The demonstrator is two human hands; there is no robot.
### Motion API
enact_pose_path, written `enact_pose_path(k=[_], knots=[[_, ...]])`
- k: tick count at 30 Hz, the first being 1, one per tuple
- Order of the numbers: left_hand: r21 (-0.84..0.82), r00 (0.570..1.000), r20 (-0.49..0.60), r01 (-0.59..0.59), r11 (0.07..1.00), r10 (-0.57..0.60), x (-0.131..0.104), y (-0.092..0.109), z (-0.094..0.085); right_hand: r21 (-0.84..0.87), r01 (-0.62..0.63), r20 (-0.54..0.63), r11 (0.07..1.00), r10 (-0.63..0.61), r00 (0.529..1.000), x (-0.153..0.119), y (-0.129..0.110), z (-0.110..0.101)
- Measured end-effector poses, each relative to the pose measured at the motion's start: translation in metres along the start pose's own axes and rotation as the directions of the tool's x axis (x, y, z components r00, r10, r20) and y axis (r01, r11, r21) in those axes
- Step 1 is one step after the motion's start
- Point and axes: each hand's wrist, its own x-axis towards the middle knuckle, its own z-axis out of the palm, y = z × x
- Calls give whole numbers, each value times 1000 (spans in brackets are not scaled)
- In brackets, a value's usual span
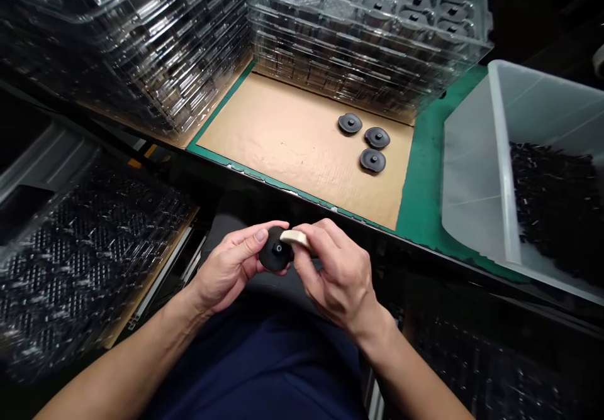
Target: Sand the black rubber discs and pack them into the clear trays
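My left hand (238, 259) grips a round black disc (272, 258) by its edge, thumb on the face. A small knob rises from the disc's middle. Between the thumb and fingers of my right hand (337, 266) is a flat cream-coloured piece (295, 237). Its tip lies at the upper right edge of the disc; whether it touches the surface I cannot tell. Both hands are above my lap, in front of the table edge. Beyond them, three similar black discs (372, 160) lie on a cardboard sheet (283, 137), knobs facing up.
Stacked clear plastic trays (321, 49) rise at the back, some upper pockets holding black parts. Another tray stack (155, 49) stands at the left. To the right, a translucent bin (472, 168) contains many small black pieces (557, 206). More trays (94, 250) sit lower left.
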Motion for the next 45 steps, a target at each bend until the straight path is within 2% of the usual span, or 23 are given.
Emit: enact_pose_path(k=[2, 5, 7, 8, 11, 12, 13, 15, 17, 19, 25, 27, 29, 32, 34, 36, 37, 38, 40, 42, 43, 45], knots=[[3, 1000, -9, -22, 1000, 22, 0, 1, 1, -3, -3, -20, 1000, 3, 1000, 0, 0, 1], [-14, 992, -87, -96, 995, 94, 1, 2, 1, 191, -176, 37, 966, 172, 984, -4, -4, 4], [12, 994, -73, -86, 996, 87, 2, 2, -1, 224, -201, 54, 954, 194, 980, -5, -4, 4], [39, 998, -35, -57, 998, 59, 3, 2, -2, 188, -154, 32, 970, 151, 988, -5, -3, 3], [89, 993, 108, 42, 995, -51, 5, 1, -5, 44, 83, -7, 996, -83, 997, -1, 3, 0], [74, 992, 119, 43, 996, -51, 6, 1, -5, 28, 111, -13, 993, -111, 994, 0, 4, 0], [49, 995, 100, 24, 999, -28, 6, 1, -4, 40, 85, -29, 996, -84, 996, 1, 3, 0], [-2, 998, 3, -67, 998, 67, 7, 2, -1, 165, -104, -19, 981, 109, 994, 0, 0, 3], [-8, 989, -77, -131, 991, 130, 8, 3, 1, 317, -290, 99, 903, 273, 957, -3, -5, 8], [7, 986, -90, -143, 990, 143, 9, 5, 2, 356, -334, 170, 873, 291, 942, -7, -8, 12], [-13, 979, -77, -188, 982, 186, 10, 7, 3, 365, -226, 57, 903, 221, 974, -5, -6, 10], [6, 984, -66, -168, 986, 168, 10, 6, 3, 293, -179, -17, 939, 192, 981, -2, -2, 8], [56, 994, -26, -102, 993, 104, 10, 5, 0, 190, -112, -47, 975, 123, 991, 1, 4, 6], [126, 996, 58, 61, 990, -68, 10, 4, -6, 100, 73, 0, 992, -74, 997, 5, 13, 1], [114, 976, 100, 184, 976, -196, 10, 3, -9, 86, 248, 43, 965, -253, 967, 8, 15, -2], [48, 964, 117, 235, 971, -240, 10, 1, -10, 65, 326, 66, 943, -330, 942, 10, 14, -3], [4, 974, 103, 204, 979, -203, 10, 0, -9, 37, 295, 55, 955, -296, 954, 10, 12, -2], [-35, 989, 69, 135, 990, -132, 10, -1, -7, 16, 210, 30, 977, -211, 977, 10, 10, -1], [-67, 998, -35, -45, 997, 43, 11, -2, -3, 87, -56, 17, 995, 54, 998, 9, 6, 3], [-45, 982, -102, -164, 985, 159, 11, -2, 1, 261, -285, 119, 922, 262, 958, 7, 2, 7], [-32, 975, -114, -198, 980, 193, 10, -2, 2, 327, -349, 177, 878, 306, 936, 6, 1, 9], [1, 971, -108, -213, 977, 212, 10, -1, 1, 358, -364, 180, 860, 318, 931, 5, 2, 10]])
